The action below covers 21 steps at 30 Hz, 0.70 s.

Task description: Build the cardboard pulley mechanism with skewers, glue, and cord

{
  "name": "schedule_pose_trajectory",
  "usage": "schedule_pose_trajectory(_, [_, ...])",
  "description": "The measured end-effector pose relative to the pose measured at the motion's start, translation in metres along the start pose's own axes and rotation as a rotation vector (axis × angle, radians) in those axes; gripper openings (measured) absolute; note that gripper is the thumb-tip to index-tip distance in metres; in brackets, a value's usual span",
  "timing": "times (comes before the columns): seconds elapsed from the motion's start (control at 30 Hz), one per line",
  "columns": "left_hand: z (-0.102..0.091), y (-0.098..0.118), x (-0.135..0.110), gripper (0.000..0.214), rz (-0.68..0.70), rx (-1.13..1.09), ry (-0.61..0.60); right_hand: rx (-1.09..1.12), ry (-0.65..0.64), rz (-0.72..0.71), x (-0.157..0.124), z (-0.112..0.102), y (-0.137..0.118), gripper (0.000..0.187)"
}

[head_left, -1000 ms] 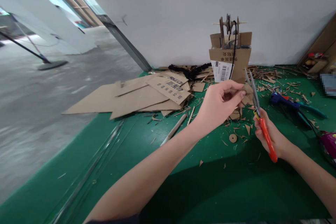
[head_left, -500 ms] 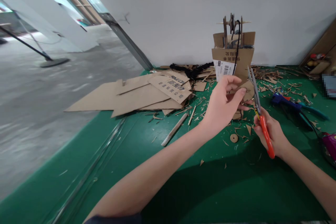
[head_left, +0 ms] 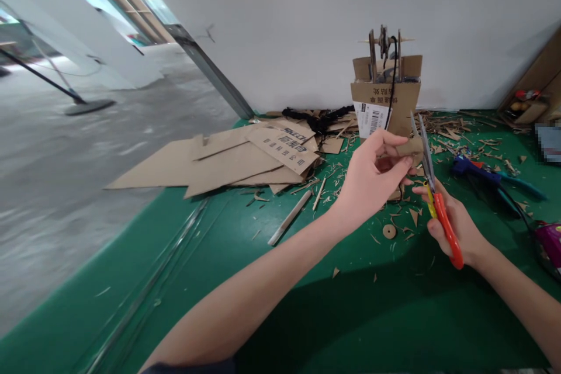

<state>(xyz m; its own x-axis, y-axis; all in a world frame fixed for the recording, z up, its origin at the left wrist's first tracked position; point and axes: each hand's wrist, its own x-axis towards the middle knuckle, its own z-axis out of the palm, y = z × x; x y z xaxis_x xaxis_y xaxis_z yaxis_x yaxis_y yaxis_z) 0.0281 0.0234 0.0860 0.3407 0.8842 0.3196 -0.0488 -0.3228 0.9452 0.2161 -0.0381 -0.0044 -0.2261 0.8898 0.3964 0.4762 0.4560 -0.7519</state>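
My left hand (head_left: 372, 178) is raised over the green table and pinches a small brown cardboard piece (head_left: 411, 146) between thumb and fingers. My right hand (head_left: 453, 222) grips red-handled scissors (head_left: 433, 190), whose blades point up and lie against the right edge of that piece. A small cardboard disc (head_left: 388, 231) lies on the table below both hands, among scraps.
A cardboard box model (head_left: 385, 93) with a barcode label, spindle and black cord stands against the white wall. Flat cardboard sheets (head_left: 228, 158) are piled at the left. A blue glue gun (head_left: 475, 168) lies at the right. A wooden stick (head_left: 290, 217) and shavings litter the green mat (head_left: 307, 315).
The cardboard piece has turned a little in my left fingers, and the scissor handles have shifted slightly in my right hand. Both hands stay in nearly the same spot.
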Motion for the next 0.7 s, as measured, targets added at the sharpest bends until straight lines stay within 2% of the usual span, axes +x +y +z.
schedule_pose_trajectory(0.13, [-0.0002,0.0005,-0.001,0.016,0.0,0.009,-0.005,-0.002,-0.008,0.026,-0.0025,0.0022,0.0061,0.076])
schedule_pose_trajectory(0.43, [0.0019,0.0033,-0.0027,0.015,-0.034,-0.043,-0.016,-0.048,-0.026,0.125,-0.0034,0.0046,0.0084,0.062])
schedule_pose_trajectory(0.7, [0.0045,0.0052,-0.0057,0.016,0.015,-0.109,-0.021,-0.187,0.034,0.079,-0.0051,0.0079,0.01,0.063])
